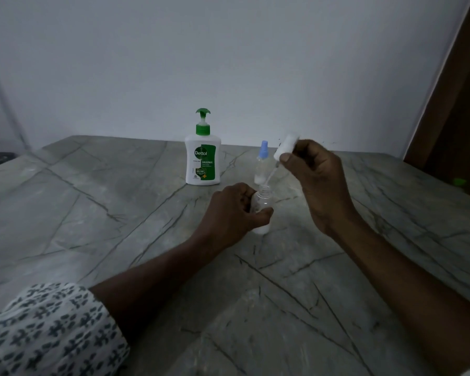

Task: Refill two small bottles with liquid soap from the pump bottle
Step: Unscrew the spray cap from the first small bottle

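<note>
Left fingers: we see them curled round the open small bottle [264,199], thumb across its front; the left hand [234,210] holds it upright on the table [92,213].
Right fingers: the right hand [318,180] pinches a tilted white spray cap [285,147]; its thin dip tube [270,176] slants down to the bottle's mouth.
Held bottle: clear plastic, round shoulders, bare threaded neck, white at the base.
Second small bottle [261,165]: just behind, clear, pale blue sprayer on, partly crossed by the tube.
Pump bottle [202,164]: further back and left, white, green label and pump, apart from both hands.
Table: smooth grey stone, dark veins.
Around: pale wall [228,50], patterned sleeve [46,329].
</note>
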`<state>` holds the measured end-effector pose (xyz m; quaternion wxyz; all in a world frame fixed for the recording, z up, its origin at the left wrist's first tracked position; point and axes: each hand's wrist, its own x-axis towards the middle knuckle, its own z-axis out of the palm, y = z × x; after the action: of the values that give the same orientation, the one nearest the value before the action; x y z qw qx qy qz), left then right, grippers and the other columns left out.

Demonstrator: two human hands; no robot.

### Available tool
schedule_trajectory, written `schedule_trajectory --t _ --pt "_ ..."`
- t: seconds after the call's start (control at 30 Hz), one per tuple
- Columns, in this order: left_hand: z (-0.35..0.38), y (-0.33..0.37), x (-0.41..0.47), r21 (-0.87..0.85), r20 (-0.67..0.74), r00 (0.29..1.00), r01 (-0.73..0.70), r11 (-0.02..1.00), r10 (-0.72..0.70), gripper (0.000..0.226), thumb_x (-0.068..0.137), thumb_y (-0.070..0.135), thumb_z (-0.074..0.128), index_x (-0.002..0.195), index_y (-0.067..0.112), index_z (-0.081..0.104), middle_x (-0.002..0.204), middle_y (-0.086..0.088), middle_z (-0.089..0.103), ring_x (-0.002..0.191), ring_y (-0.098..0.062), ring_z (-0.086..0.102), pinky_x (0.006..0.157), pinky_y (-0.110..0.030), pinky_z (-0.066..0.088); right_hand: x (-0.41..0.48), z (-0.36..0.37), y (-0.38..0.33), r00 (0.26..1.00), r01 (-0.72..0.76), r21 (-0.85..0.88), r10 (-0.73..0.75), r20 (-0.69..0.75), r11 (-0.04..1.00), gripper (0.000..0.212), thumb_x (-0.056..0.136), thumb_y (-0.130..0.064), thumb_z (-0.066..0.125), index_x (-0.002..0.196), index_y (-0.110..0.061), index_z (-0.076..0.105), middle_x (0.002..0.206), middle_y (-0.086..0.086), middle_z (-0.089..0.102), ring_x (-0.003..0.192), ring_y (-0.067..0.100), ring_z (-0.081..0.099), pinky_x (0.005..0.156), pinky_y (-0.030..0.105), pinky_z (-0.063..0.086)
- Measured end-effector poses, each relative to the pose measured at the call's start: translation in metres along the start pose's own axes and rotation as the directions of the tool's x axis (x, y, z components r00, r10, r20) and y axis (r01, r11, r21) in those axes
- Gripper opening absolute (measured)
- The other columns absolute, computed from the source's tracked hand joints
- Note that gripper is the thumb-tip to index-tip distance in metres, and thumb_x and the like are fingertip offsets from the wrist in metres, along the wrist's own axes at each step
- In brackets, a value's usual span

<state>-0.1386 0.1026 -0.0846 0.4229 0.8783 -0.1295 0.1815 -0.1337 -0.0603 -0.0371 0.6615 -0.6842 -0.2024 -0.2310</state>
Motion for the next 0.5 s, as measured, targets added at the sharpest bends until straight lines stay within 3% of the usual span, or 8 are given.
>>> schedule_trajectory --t 0.07,0.2,0.33,0.37,0.43,0.5 --pt "0.000 0.000 0.000 -0.002 0.004 1.000 0.007 1.000 -0.007 0.036 0.077 0.036 0.083 0.102 0.015 0.069 0.092 0.004 0.075 0.080 -0.010 0.071 0.077 -0.033 0.060 0.005 -0.003 -0.007 0.999 0.028 0.071 -0.025 -0.041 0.997 0.014 0.090 -0.007 0.063 0.095 -0.018 0.070 0.090 -0.005 0.073 0.085 0.006 0.064 0.079 0.023 0.050" --pt "-0.001 0.002 0.000 0.017 0.021 1.000 0.010 1.000 -0.010 0.037 0.078 0.037 0.082 0.104 0.014 0.068 0.096 0.002 0.075 0.083 -0.013 0.071 0.079 -0.036 0.060 0.013 -0.010 -0.016 0.993 0.050 0.170 -0.030 -0.117 0.984 0.012 0.090 -0.014 0.064 0.091 -0.022 0.073 0.093 -0.003 0.075 0.095 0.014 0.066 0.091 0.032 0.049" --pt "-0.002 0.002 0.000 0.012 0.014 1.000 0.021 1.000 -0.021 0.036 0.077 0.038 0.083 0.101 0.014 0.069 0.093 0.002 0.075 0.081 -0.013 0.071 0.078 -0.037 0.060 0.022 -0.026 -0.017 0.979 0.096 0.168 -0.063 -0.192 0.981 0.008 0.085 -0.023 0.068 0.084 -0.027 0.075 0.093 0.002 0.073 0.092 0.017 0.061 0.083 0.031 0.048" --pt "-0.002 0.002 0.000 0.009 0.012 1.000 0.023 1.000 -0.023 0.036 0.077 0.038 0.083 0.100 0.014 0.069 0.091 0.002 0.075 0.081 -0.014 0.071 0.077 -0.037 0.060 0.023 -0.030 -0.014 0.976 0.106 0.107 -0.083 -0.202 0.989 0.008 0.085 -0.020 0.069 0.087 -0.026 0.074 0.093 0.001 0.073 0.090 0.015 0.064 0.083 0.027 0.049" --pt "-0.001 0.002 0.000 0.003 0.019 0.999 0.031 1.000 -0.031 0.036 0.077 0.039 0.083 0.099 0.015 0.069 0.091 0.002 0.075 0.081 -0.014 0.072 0.077 -0.038 0.060 0.024 -0.037 0.001 0.985 0.105 -0.204 -0.131 -0.116 0.973 0.015 0.084 -0.015 0.072 0.097 -0.023 0.070 0.093 -0.001 0.072 0.087 0.011 0.065 0.082 0.018 0.051" --pt "-0.001 0.002 -0.001 -0.004 0.014 0.999 0.034 0.999 -0.034 0.035 0.076 0.040 0.083 0.098 0.016 0.069 0.089 0.002 0.076 0.081 -0.013 0.072 0.077 -0.038 0.060 0.022 -0.040 0.025 0.993 0.113 -0.592 -0.067 0.100 0.798 0.022 0.082 -0.018 0.075 0.103 -0.019 0.069 0.095 -0.003 0.070 0.089 0.013 0.063 0.086 0.019 0.049"
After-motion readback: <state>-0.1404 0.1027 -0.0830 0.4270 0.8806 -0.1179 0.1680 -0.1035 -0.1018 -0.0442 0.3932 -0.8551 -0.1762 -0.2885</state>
